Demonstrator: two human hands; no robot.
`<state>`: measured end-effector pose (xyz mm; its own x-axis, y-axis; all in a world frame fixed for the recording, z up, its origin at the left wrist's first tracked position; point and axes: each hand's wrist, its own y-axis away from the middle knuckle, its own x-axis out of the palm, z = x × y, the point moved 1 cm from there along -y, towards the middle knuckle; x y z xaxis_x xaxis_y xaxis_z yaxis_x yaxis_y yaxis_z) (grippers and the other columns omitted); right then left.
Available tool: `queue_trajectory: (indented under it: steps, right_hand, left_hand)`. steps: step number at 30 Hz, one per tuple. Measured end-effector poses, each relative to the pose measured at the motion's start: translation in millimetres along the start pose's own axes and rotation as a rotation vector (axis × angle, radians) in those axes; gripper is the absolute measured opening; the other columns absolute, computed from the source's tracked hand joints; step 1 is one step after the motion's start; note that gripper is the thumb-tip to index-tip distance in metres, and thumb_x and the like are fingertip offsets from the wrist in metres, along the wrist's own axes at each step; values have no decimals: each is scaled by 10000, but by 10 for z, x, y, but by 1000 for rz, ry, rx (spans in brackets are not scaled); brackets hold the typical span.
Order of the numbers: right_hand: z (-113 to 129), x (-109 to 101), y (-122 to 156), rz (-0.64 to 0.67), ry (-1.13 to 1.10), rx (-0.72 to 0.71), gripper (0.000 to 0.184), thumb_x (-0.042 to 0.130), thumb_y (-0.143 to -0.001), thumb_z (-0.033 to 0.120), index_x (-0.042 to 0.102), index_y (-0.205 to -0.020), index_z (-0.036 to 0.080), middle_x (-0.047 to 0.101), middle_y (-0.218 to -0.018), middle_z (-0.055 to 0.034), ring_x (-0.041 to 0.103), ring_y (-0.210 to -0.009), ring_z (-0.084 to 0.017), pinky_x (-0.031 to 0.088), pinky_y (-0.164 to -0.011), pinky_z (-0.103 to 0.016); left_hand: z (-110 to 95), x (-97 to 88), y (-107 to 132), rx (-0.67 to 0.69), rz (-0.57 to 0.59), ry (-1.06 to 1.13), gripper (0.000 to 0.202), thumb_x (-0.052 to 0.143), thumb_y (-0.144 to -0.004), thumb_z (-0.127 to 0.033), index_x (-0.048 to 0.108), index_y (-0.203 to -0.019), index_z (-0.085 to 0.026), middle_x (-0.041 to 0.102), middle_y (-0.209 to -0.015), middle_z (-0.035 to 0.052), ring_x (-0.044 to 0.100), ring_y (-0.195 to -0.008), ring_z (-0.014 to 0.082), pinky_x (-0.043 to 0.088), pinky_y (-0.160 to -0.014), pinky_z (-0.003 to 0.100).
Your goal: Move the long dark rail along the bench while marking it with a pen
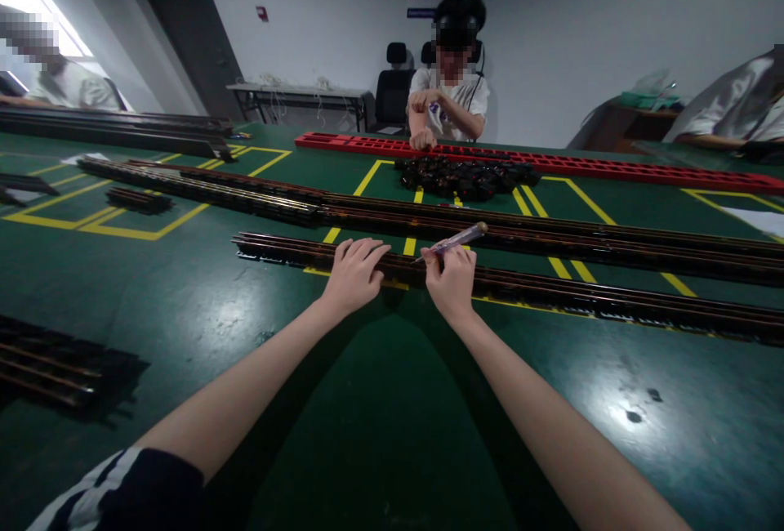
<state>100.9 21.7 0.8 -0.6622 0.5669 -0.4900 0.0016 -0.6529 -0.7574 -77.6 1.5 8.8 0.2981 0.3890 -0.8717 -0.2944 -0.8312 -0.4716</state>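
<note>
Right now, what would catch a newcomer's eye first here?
Probably the right hand at the centre, holding a slim tool pointed at a long dark rail, with the left hand over the same rail. Beyond, a red rack runs along the far side of the green table, behind a heap of small black parts.

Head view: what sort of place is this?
Probably an assembly workshop: long dark strips lie on a green table marked with yellow lines, and the right hand holds a slim, screwdriver-like tool.
</note>
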Motion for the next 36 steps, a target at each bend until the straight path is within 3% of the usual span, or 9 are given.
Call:
queue_trajectory:
  steps: [8,19,36]
  right_hand:
    - [-1,7,-1,-33,-7,-19,304,433,-920,407,566,-761,184,642,-782,-97,569,-771,-234,376,-737,-376]
    - [5,-6,1,-13,-41,10,263,455,-912,373,543,-730,205,620,-684,-54,576,-747,-233,373,-744,-376]
    - [-7,-7,-2,-24,-30,14,276,428,-916,385,541,-741,204,632,-708,-69,577,-761,-239,369,-742,-379]
  left_hand:
    - [-5,14,-18,21,37,-31,373,475,-877,-345,542,-1209,-191,627,-1205,92,529,-1149,255,290,-1034,462]
    - [-5,22,-26,28,24,-56,314,508,-872,-349,567,-1143,-200,644,-1169,88,557,-1095,262,311,-1010,452]
    - [-31,28,-30,14,6,-119,320,459,-906,-400,572,-1134,-207,655,-1117,87,563,-1049,268,335,-963,445]
